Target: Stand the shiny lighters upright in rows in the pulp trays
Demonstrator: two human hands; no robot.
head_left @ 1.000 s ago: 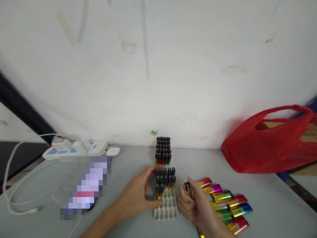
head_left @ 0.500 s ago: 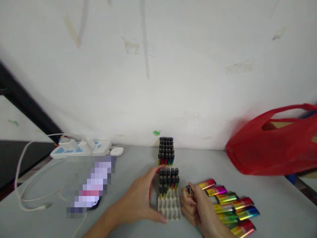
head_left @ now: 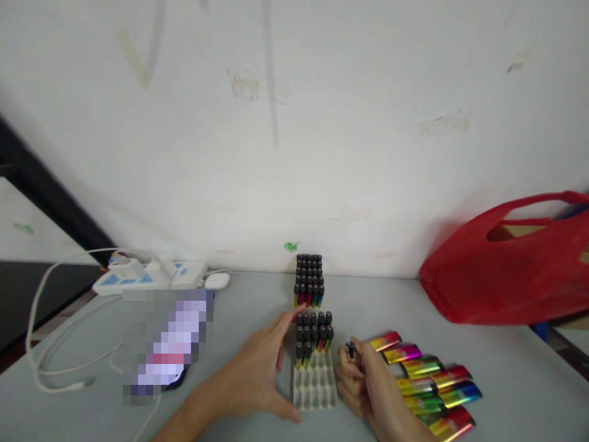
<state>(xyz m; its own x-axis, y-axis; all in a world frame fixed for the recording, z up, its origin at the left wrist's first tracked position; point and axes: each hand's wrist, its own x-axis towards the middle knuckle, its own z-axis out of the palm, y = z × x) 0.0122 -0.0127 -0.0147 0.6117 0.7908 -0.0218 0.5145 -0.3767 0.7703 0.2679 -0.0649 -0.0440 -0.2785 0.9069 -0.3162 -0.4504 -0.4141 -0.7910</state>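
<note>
Several upright black-topped lighters fill the back rows of a pale moulded tray (head_left: pixel 315 390), whose front pockets are bare. Around the tray's left side, my left hand (head_left: pixel 257 368) is spread, with its fingers near the back row and its thumb near the front corner. My right hand (head_left: pixel 361 377) is closed at the tray's right side, gripping a lighter (head_left: pixel 350 350) of which only the black top shows. Behind the tray stands a full block of black-topped lighters (head_left: pixel 309 273). Several shiny multicoloured lighters (head_left: pixel 453 377) lie in overlapping rows at the right.
At the back left are a white power strip (head_left: pixel 151 276) with plugs and cables and a small white case (head_left: pixel 216 281). A blurred phone (head_left: pixel 172 344) lies in front of them. A red bag (head_left: pixel 506 270) stands at the right against the white wall.
My left thumb has moved slightly left, away from the tray's front corner. My right hand has barely moved and still grips the lighter.
</note>
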